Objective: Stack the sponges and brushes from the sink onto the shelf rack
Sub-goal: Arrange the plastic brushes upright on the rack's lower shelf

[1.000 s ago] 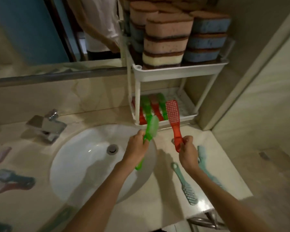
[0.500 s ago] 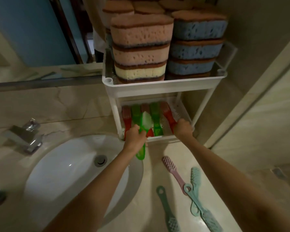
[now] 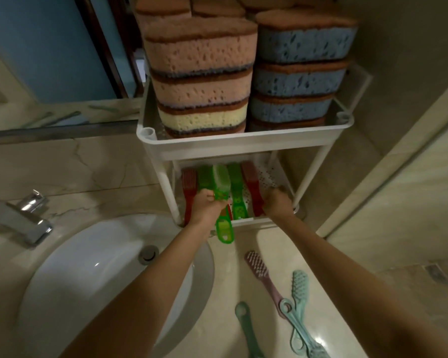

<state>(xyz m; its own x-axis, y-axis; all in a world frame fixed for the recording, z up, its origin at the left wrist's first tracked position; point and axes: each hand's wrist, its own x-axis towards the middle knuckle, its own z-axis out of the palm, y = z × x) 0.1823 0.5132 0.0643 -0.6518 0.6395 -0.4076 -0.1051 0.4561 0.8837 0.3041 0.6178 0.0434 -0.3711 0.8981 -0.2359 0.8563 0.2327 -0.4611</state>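
Head view. Left hand (image 3: 204,208) grips a translucent green brush (image 3: 221,188) about mid-handle. The bristle head points into the lower tier of the shelf rack (image 3: 243,143), and the handle tail hangs out over the front rim toward the sink (image 3: 88,280). The brush is tilted above the row lying there (red, green, green, red) and is not yet laid down.

Right hand (image 3: 277,202) is at the front right of that tier, against the handle of the outermost red brush (image 3: 251,186). I cannot tell whether its fingers close round it or only nudge it.

Upper tier: pink sponges (image 3: 199,55) and blue sponges (image 3: 300,47) stacked high, filling it.

Counter beside the basin, well apart from the rack: one pink brush (image 3: 260,273) and teal brushes (image 3: 299,282).

Handling, my judgement: the brushes look like light, rigid moulded plastic — no flex, nothing fragile, possibly slick if wet. The best hold is the narrow handle just behind the head, so the head can be steered into a gap between neighbours. Clearance under the upper tier looks tight — I'd go in low and flat. The counter brushes have looped handle ends, so a pinch there should serve.
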